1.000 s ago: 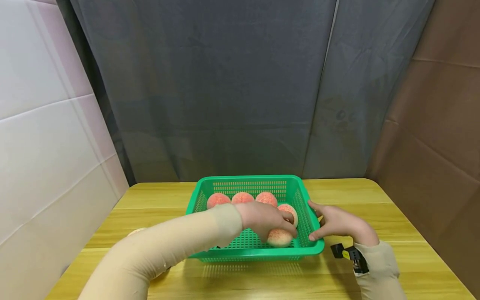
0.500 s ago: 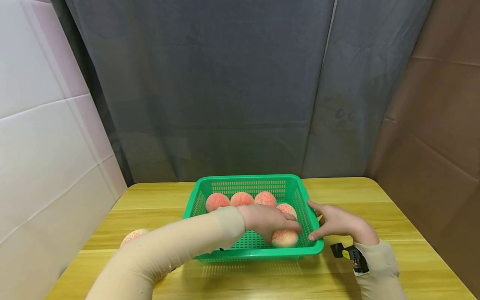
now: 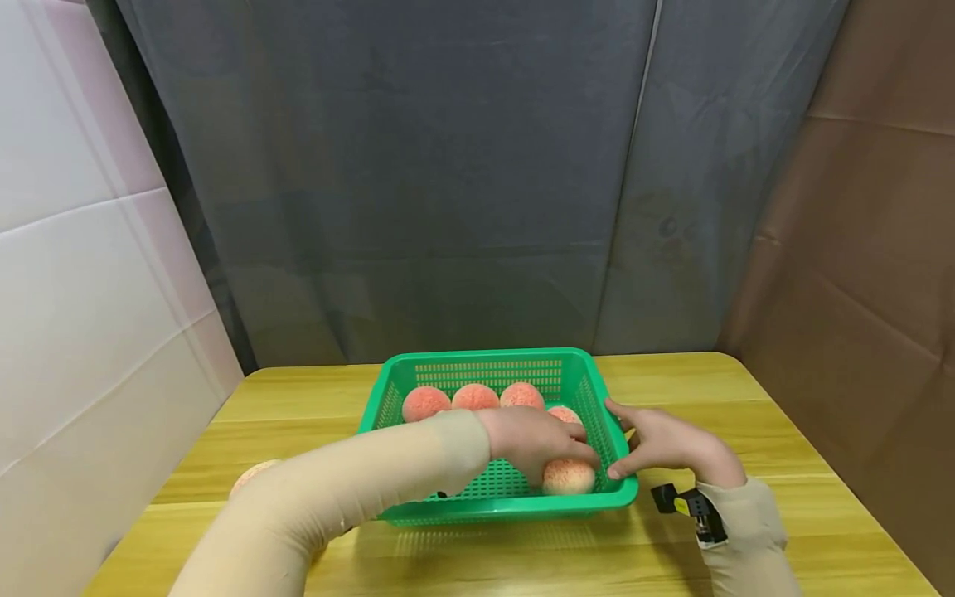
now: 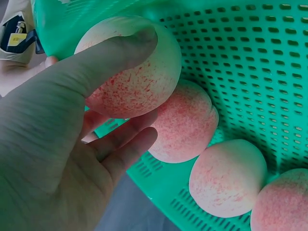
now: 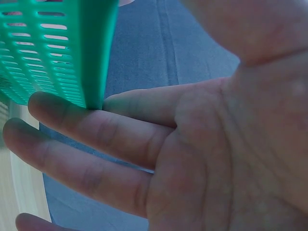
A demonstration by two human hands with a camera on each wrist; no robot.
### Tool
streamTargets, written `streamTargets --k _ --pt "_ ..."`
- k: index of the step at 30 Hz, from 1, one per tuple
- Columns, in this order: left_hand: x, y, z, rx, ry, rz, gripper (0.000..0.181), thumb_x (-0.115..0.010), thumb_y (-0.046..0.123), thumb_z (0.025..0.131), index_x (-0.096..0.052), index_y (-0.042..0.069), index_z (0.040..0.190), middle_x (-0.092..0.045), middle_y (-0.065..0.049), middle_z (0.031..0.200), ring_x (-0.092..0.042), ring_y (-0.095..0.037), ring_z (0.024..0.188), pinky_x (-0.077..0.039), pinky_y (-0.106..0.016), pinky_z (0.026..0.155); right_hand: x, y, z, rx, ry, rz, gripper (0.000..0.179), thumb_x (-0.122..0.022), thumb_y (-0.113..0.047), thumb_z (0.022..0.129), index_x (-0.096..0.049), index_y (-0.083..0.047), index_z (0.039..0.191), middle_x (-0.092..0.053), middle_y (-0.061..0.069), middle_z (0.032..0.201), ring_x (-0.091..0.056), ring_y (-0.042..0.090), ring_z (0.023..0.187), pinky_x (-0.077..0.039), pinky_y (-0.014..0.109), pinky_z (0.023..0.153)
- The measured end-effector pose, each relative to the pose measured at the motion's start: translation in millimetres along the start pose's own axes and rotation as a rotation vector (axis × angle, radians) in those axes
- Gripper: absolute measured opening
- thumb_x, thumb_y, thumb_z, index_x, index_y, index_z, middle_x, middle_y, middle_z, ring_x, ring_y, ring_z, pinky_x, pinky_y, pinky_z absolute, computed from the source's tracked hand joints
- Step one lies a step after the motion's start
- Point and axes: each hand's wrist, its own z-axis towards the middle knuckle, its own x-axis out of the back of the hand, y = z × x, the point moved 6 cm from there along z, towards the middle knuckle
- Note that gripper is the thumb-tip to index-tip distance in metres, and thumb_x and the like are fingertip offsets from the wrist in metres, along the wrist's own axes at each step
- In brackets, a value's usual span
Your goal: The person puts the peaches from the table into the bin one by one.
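Observation:
My left hand [image 3: 531,444] reaches into a green plastic basket [image 3: 507,510] and holds a peach [image 3: 569,478] near its front right corner. In the left wrist view the thumb lies across this pale, red-speckled peach [image 4: 144,89], while part of the other fingers is hidden behind it. Along the back and right of the basket sit several more peaches, such as the pink peach [image 3: 427,404] at the far left. At the basket's right side, my right hand [image 3: 667,446] touches the rim with thumb and index fingertips. The right wrist view shows its fingers [image 5: 91,130] stretched out against the basket wall [image 5: 94,53].
Another peach [image 3: 252,474] lies on the wooden table [image 3: 783,514] at the left, partly covered by the left sleeve. A grey curtain [image 3: 418,182] hangs behind the table, with a white sheet [image 3: 89,249] on the left and a brown one [image 3: 858,274] on the right.
The left hand has shifted the peach slightly right, closer to the basket's right wall. The right hand stays at the rim. More of the peach on the table shows than a second ago.

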Motion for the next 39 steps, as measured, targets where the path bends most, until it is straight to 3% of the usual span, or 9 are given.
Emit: streamTargets --k 4,11,29,35,39 --pt "-1.8 0.3 2.3 -0.009 0.000 -0.009 0.070 -0.083 0.024 0.078 -0.046 0.035 0.136 -0.050 0.012 0.123 -0.056 -0.007 0.091 -0.045 -0.021 0.069 -0.4 -1.4 0.3 0.008 -0.002 0.002 0.105 -0.083 -0.023 0.078 -0.012 0.016 0.146 -0.058 0.022 0.117 -0.067 0.027 0.088 -0.053 0.032 0.073" --pt "-4.2 -0.5 6.8 -0.001 0.021 -0.010 0.071 -0.084 0.025 0.076 -0.040 0.032 0.132 -0.049 0.014 0.131 -0.057 -0.006 0.106 -0.045 -0.019 0.067 -0.4 -3.0 -0.5 0.008 -0.002 0.003 0.105 -0.083 -0.021 0.078 -0.013 0.016 0.146 -0.058 0.022 0.118 -0.067 0.025 0.087 -0.053 0.030 0.072" --pt "-9.5 -1.8 16.2 0.044 0.018 0.016 0.066 -0.086 0.025 0.073 -0.037 0.024 0.117 -0.055 0.012 0.101 -0.055 -0.006 0.083 -0.043 -0.019 0.062 -0.3 -4.6 -0.8 0.013 0.005 0.000 0.104 -0.083 -0.020 0.077 -0.014 0.017 0.146 -0.059 0.022 0.116 -0.066 0.024 0.085 -0.052 0.031 0.070" --pt "-12.6 -1.0 16.7 0.050 0.015 0.055 0.065 -0.086 0.028 0.073 -0.038 0.024 0.117 -0.057 0.011 0.100 -0.055 -0.007 0.085 -0.045 -0.020 0.068 -1.1 -4.9 -0.8 0.008 0.005 0.005 0.104 -0.083 -0.020 0.077 -0.014 0.016 0.146 -0.059 0.022 0.116 -0.066 0.025 0.087 -0.052 0.032 0.071" --pt "-15.1 -1.0 18.4 0.064 0.012 0.088 0.064 -0.085 0.029 0.075 -0.039 0.025 0.120 -0.058 0.012 0.103 -0.056 -0.008 0.095 -0.046 -0.022 0.076 -1.0 -4.8 -1.4 -0.004 0.009 0.001 0.104 -0.083 -0.020 0.077 -0.014 0.016 0.146 -0.058 0.023 0.117 -0.066 0.025 0.086 -0.052 0.032 0.070"
